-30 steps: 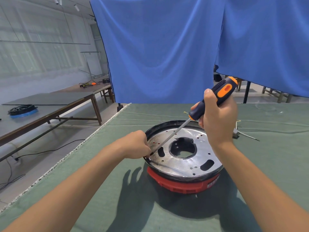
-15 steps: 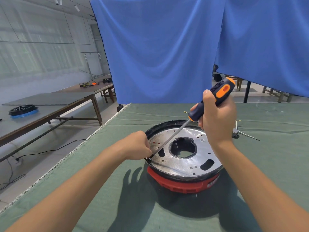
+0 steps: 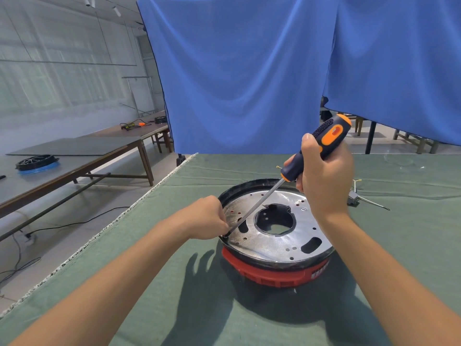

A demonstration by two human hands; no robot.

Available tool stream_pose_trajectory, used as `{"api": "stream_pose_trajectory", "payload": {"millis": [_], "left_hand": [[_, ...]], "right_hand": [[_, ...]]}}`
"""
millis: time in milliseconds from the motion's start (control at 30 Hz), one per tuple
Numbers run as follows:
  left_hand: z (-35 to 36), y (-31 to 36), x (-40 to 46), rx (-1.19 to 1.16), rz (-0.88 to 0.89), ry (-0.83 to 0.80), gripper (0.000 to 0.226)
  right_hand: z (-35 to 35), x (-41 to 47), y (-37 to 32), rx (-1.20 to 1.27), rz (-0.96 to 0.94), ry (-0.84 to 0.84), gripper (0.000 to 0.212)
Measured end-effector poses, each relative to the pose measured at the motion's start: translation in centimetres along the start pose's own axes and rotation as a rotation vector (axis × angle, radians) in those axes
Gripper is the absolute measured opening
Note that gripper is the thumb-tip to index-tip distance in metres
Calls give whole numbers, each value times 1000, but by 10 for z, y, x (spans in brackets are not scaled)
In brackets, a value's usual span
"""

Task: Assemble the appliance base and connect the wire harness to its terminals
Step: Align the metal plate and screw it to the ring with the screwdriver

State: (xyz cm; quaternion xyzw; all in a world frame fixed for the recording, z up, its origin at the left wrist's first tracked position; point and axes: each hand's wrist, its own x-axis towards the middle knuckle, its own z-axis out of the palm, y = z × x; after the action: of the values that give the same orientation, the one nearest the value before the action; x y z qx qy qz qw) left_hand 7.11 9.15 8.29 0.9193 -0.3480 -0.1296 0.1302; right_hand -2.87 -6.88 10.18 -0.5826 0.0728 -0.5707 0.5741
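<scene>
The appliance base (image 3: 277,245), a red housing topped by a perforated metal plate inside a dark rim, sits in the middle of the green-clothed surface (image 3: 149,283), with a blue curtain (image 3: 249,83) hanging behind it. The right hand (image 3: 324,176) grips the orange-and-black screwdriver (image 3: 321,143), its shaft slanting down across the plate to the left rim, where the left hand (image 3: 207,218) pinches something too small to make out at the tip. A small wired part (image 3: 354,199) lies on the cloth just right of the base, partly hidden by the right wrist, and side tables (image 3: 74,156) stand well apart to the left.
</scene>
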Motion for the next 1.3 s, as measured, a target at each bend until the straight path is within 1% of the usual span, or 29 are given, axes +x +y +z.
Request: {"api": "stream_pose_trajectory", "payload": {"millis": [67,233,367,433,633,800,1000,1167,1300], "left_hand": [[0,1,-2,8,1,-12,20],[-1,4,-4,23,-9,-28,24],[-1,3,-5,4,-15,-4,38],[-1,2,-5,-6,-18,2,40],[-1,1,-5,-20,-23,9,38],[0,0,-4,-32,-27,10,30],[0,0,-5,-39,-27,13,38],[1,-1,-4,-53,-37,13,28],[2,-1,-5,-62,-28,22,36]], "right_hand": [[2,-1,2,-16,-13,-16,31],[8,-4,-1,-31,-54,-54,28],[14,-4,-5,-90,-83,-53,25],[16,-4,-7,-105,-90,-47,25],[17,-3,-8,-131,-101,-59,32],[18,-3,-12,-157,-124,-72,34],[20,-4,-17,-217,-156,-62,29],[21,-2,-19,-228,-165,-75,32],[22,-3,-21,-250,-176,-82,30]]}}
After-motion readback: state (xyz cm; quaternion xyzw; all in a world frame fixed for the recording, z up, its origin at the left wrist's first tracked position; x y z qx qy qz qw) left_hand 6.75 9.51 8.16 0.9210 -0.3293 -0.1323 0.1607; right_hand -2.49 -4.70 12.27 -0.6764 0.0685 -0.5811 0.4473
